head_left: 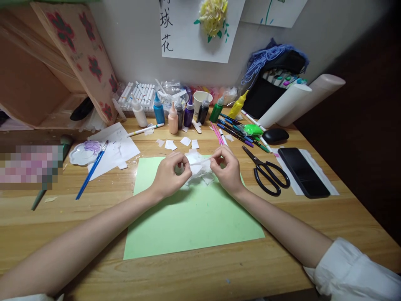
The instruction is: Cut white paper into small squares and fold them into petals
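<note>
A green sheet of paper (194,213) lies on the wooden table, with a loose pile of thin white paper pieces (196,157) at its far edge. Above it, my left hand (171,172) pinches one end of a thin white piece (200,162). My right hand (228,169) pinches the other end, so the piece spans the gap between the fingertips. Several small white squares (186,141) lie just beyond the green sheet.
Black scissors (269,173) and a phone (303,172) lie to the right. Paint bottles (173,119), a paper cup (202,100) and pens (238,133) stand or lie behind. On the left are a palette (85,152) and blue brushes (92,170).
</note>
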Demonstrator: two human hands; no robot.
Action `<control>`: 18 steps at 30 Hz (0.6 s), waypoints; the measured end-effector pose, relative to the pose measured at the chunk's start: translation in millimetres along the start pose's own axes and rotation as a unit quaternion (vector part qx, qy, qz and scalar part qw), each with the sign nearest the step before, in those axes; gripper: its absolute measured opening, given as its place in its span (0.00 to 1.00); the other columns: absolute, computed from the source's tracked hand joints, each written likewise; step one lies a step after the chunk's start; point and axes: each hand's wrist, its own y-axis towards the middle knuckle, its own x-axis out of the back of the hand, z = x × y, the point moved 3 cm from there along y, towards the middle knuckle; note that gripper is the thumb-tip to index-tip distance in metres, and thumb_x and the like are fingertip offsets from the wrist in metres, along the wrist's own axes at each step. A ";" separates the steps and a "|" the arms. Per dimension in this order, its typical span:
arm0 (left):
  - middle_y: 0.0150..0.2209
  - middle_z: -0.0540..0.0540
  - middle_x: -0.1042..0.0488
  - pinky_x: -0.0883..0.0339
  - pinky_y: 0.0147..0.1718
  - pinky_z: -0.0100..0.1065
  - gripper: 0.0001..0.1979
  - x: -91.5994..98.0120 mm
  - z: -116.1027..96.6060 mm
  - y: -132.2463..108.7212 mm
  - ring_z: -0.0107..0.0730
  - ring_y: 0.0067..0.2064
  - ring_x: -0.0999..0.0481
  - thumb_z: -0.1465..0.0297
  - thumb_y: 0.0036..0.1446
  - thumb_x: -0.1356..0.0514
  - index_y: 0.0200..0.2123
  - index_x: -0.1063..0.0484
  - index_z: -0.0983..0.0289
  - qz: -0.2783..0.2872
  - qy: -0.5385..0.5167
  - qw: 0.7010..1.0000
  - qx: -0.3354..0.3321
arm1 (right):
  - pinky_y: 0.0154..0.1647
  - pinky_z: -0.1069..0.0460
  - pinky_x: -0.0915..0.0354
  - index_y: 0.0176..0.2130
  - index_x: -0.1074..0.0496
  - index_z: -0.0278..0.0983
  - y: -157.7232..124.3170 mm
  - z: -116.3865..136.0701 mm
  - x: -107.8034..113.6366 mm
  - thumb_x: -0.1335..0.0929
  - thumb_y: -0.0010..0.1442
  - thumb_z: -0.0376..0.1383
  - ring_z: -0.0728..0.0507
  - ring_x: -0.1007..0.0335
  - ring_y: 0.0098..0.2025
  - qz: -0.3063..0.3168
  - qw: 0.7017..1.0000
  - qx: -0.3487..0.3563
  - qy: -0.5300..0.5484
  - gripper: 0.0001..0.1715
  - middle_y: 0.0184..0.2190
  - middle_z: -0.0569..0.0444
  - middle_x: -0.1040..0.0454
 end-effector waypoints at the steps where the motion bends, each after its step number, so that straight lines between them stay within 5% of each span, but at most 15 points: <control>1: 0.24 0.50 0.35 0.42 0.30 0.31 0.05 0.1 0.1 0.0 0.29 0.29 0.37 0.75 0.49 0.47 0.23 0.39 0.63 0.000 0.000 1.000 0.000 | 0.24 0.53 0.44 0.25 0.39 0.38 0.3 -0.2 0.2 0.36 0.52 0.29 0.48 0.42 0.28 -0.001 1.000 -0.003 0.003 0.07 0.26 0.57 0.40; 12: 0.25 0.49 0.35 0.44 0.27 0.30 0.06 5.4 5.3 0.1 0.28 0.29 0.37 0.72 0.54 0.48 0.25 0.39 0.63 -0.066 -0.001 0.997 0.040 | 0.29 0.52 0.41 0.30 0.34 0.37 1.3 -4.0 -0.2 0.35 0.54 0.30 0.48 0.41 0.30 0.009 0.999 -0.028 -0.035 0.02 0.29 0.56 0.37; 18: 0.27 0.50 0.33 0.43 0.29 0.30 0.07 4.8 8.9 1.6 0.29 0.30 0.35 0.71 0.56 0.47 0.26 0.36 0.63 -0.060 -0.014 0.997 0.056 | 0.36 0.49 0.38 0.43 0.32 0.39 -3.0 7.8 2.4 0.37 0.56 0.29 0.45 0.38 0.35 -0.003 0.998 0.044 -0.049 0.14 0.36 0.52 0.36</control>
